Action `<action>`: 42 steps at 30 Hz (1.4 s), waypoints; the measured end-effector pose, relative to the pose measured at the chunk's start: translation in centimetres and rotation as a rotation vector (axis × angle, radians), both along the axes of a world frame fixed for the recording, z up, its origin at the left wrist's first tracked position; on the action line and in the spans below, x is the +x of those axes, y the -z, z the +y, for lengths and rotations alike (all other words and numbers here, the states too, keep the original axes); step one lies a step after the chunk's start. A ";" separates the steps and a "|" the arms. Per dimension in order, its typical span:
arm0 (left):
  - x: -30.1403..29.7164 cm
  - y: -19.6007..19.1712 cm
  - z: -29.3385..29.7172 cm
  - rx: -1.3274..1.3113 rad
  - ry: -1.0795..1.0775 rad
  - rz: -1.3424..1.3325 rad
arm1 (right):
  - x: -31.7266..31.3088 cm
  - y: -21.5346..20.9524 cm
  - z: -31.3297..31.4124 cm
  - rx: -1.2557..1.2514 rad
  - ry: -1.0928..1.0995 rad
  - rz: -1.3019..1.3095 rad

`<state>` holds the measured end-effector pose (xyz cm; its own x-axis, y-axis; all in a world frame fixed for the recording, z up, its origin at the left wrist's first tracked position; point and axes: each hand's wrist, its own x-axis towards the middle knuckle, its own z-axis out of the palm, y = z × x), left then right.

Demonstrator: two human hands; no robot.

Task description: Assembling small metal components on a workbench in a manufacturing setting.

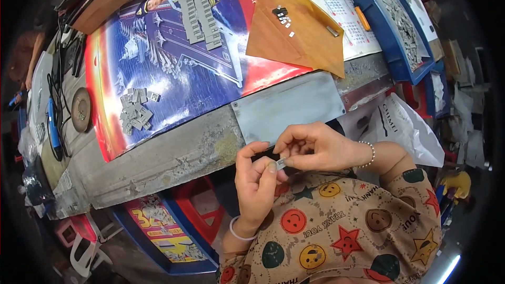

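Observation:
In front of my chest, just off the table's near edge, a small light grey piece (281,163) is pinched between the fingertips of both hands. My left hand (256,181) is closed on its left end with thumb and fingers. From the right, my right hand (319,149) grips the other end between thumb and index finger. The fingers cover much of the piece, so its exact kind does not show. Just beyond the hands lies a pale grey sheet (289,105) at the table edge. A loose pile of small grey square pieces (138,110) rests to the left on a glossy poster (173,92).
Long rows of grey pieces (193,13) lie farther back. Small black and white parts (282,16) sit on brown paper (294,42). An orange-handled tool (362,18) is beside a blue tray (386,29). At left are a round dish (81,109) and a blue-handled tool (53,121).

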<state>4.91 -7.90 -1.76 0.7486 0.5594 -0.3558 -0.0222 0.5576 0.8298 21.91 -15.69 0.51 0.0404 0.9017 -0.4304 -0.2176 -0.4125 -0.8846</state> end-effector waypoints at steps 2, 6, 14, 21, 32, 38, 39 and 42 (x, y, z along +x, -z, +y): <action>0.1 0.0 0.1 0.002 -0.017 -0.007 | 0.3 -0.3 0.1 0.086 -0.056 -0.195; 0.1 0.0 0.2 0.050 -0.026 0.007 | 0.6 -0.4 0.3 0.329 -0.202 -0.546; -0.3 0.3 0.6 0.140 -0.015 -0.023 | 0.9 -0.9 1.7 0.543 -0.283 -0.824; -1.3 -2.1 3.7 0.584 -0.470 -0.103 | 4.6 0.3 8.1 0.609 -0.115 -1.047; -5.1 -14.4 9.4 0.494 -0.258 -0.913 | 6.0 3.1 17.0 0.643 -0.116 -1.381; -7.7 -14.5 9.9 0.430 -0.150 -1.114 | 4.8 3.7 19.3 0.632 -0.108 -1.470; -7.7 -14.4 9.9 0.414 -0.152 -1.144 | 5.0 3.9 19.3 0.609 -0.094 -1.502; -7.5 -14.4 9.9 0.385 -0.153 -1.205 | 5.2 4.3 19.6 0.586 -0.068 -1.549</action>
<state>-2.63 2.03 12.62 0.4029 0.5834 0.7052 -0.9137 0.2119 0.3467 27.13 3.92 -3.82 0.0352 0.9343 0.3548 0.9638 0.0622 -0.2593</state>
